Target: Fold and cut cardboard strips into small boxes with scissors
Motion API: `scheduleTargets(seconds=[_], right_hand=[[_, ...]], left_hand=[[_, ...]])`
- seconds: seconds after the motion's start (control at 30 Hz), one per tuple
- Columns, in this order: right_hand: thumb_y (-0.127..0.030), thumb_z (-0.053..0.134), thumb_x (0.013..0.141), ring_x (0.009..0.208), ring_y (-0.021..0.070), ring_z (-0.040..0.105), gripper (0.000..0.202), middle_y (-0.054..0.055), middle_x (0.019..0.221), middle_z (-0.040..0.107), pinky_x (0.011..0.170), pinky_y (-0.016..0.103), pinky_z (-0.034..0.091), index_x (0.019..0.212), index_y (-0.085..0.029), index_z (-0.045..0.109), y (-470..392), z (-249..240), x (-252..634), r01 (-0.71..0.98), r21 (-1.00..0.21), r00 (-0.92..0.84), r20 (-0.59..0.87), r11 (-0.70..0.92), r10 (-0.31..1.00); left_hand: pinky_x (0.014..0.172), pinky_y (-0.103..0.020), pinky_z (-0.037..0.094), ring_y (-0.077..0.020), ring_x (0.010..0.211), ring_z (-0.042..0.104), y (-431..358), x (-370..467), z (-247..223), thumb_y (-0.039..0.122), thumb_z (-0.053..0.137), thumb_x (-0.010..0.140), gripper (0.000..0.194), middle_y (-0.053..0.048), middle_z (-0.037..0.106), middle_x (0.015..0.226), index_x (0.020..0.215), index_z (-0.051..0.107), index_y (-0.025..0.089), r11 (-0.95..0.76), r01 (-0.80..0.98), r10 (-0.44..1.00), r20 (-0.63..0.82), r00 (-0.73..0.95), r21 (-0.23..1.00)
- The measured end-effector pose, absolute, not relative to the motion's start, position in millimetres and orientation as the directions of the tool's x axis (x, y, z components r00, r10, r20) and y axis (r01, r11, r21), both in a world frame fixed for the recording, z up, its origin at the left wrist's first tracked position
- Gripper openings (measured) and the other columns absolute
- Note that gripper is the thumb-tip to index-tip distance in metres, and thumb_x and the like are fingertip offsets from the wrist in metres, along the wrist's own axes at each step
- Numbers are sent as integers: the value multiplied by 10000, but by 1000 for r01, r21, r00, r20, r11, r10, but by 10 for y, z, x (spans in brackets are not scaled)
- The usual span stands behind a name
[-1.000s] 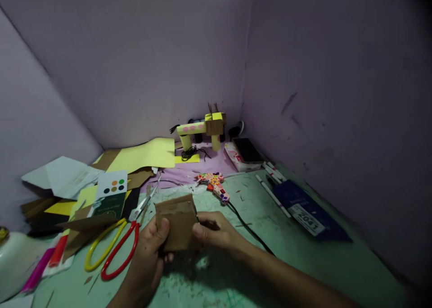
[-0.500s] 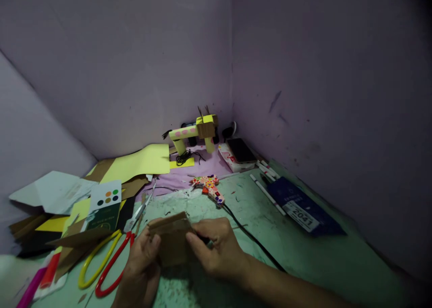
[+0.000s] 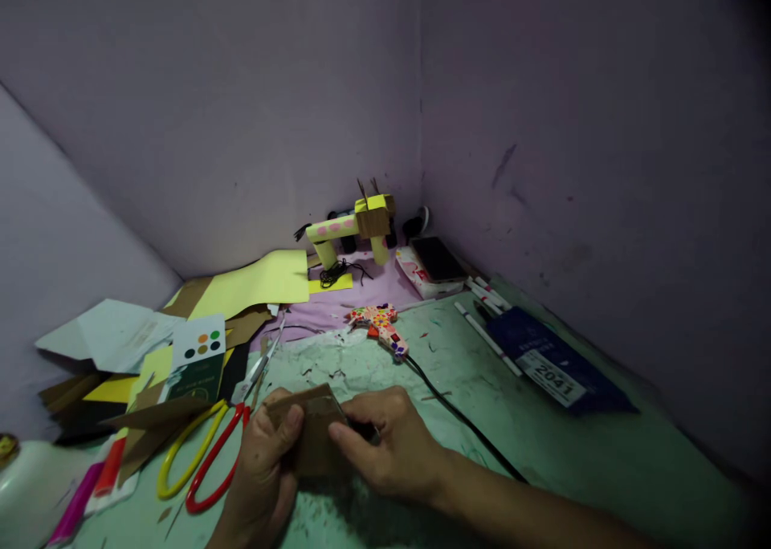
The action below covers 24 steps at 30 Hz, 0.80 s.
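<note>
My left hand (image 3: 268,453) is closed round a small brown cardboard piece (image 3: 319,445), its thumb pressed on the front face near the top. Along that top, a strip of the cardboard looks paler and torn. My right hand (image 3: 391,441) is at the right edge of the piece, thumb and fingers pinched together. Between them shows a narrow dark object (image 3: 365,430), mostly hidden, whose kind I cannot make out. Left of my left hand lie scissors (image 3: 208,461) with one yellow and one red handle. A flower-patterned glue gun (image 3: 381,324) lies beyond my hands.
A yellow paper-and-cardboard giraffe (image 3: 346,226) stands at the back by black string (image 3: 334,274). Paper and cardboard scraps (image 3: 114,332) pile up left. A phone (image 3: 438,258), white-and-red pens (image 3: 487,339) and a blue packet (image 3: 545,356) are right. The black cord (image 3: 470,420) runs beside my right arm.
The cardboard piece has tilted a little in my hands, and my left thumb has slid up its face. The view has shifted slightly left and down.
</note>
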State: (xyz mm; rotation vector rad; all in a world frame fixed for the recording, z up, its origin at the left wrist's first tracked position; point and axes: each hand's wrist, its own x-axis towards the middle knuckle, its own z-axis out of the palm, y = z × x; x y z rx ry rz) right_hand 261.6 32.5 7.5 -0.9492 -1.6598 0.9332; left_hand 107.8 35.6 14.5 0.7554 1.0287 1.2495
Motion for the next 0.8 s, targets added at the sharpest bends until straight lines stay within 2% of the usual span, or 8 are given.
scheduleTargets(seconds=[0.07,0.13,0.23,0.3,0.37,0.43,0.53,0.8], right_hand=[[-236,600,674,492,92,402,106,-46,519,474,458,220,286,606,-158,622,339,61,2608,58,-971,-232,214,233,949],[-245,683,608,541,112,466,159,-19,596,572,494,224,350,730,-143,674,375,26,2607,-159,-987,-272,75,32,959],[-326,747,576,564,140,537,280,23,637,633,555,264,417,752,-118,684,462,-55,2631,-401,-908,-303,10,-118,953],[-364,774,568,591,171,590,341,47,663,667,599,300,455,787,-118,683,519,-98,2656,-491,-855,-280,-28,-168,960],[-363,787,579,643,208,636,390,72,720,698,654,345,485,868,-124,679,549,-108,2675,-569,-793,-285,-57,-217,957],[-331,792,591,684,229,658,405,83,753,712,701,375,495,920,-128,675,540,-81,2680,-601,-758,-314,-67,-253,947],[-290,785,611,733,242,668,389,85,776,717,747,389,496,949,-135,673,477,-9,2668,-596,-751,-351,-74,-284,933],[-266,781,600,730,259,671,345,82,757,716,724,381,504,904,-141,677,425,20,2656,-543,-777,-386,-106,-318,917]], left_hand=[[485,-213,484,-128,499,585,341,1106,163,323,818,556,355,18,640,594,675,523,164,160,-305,985,-173,-17,939],[468,-207,462,-126,486,562,323,1149,200,345,788,597,326,29,609,557,677,527,167,108,-139,991,-119,-68,984],[540,-223,484,-170,623,614,317,1212,276,339,767,608,331,1,656,678,828,590,167,-11,81,992,21,-128,997],[619,-252,502,-209,743,638,326,1229,319,327,753,600,384,-38,689,807,915,607,163,-58,105,994,67,-85,993],[612,-266,495,-217,726,632,325,1224,343,334,715,620,314,-61,691,788,859,635,145,-38,115,999,40,-18,993],[530,-256,457,-191,606,589,305,1209,348,356,668,647,231,-49,653,647,716,641,138,-19,168,1000,23,-20,986],[460,-241,373,-150,507,490,254,1193,346,362,626,653,229,-11,547,517,574,593,150,-32,250,996,52,-76,968],[444,-245,286,-124,484,366,209,1189,386,357,573,611,238,22,403,478,480,462,192,5,218,997,11,-74,976]])
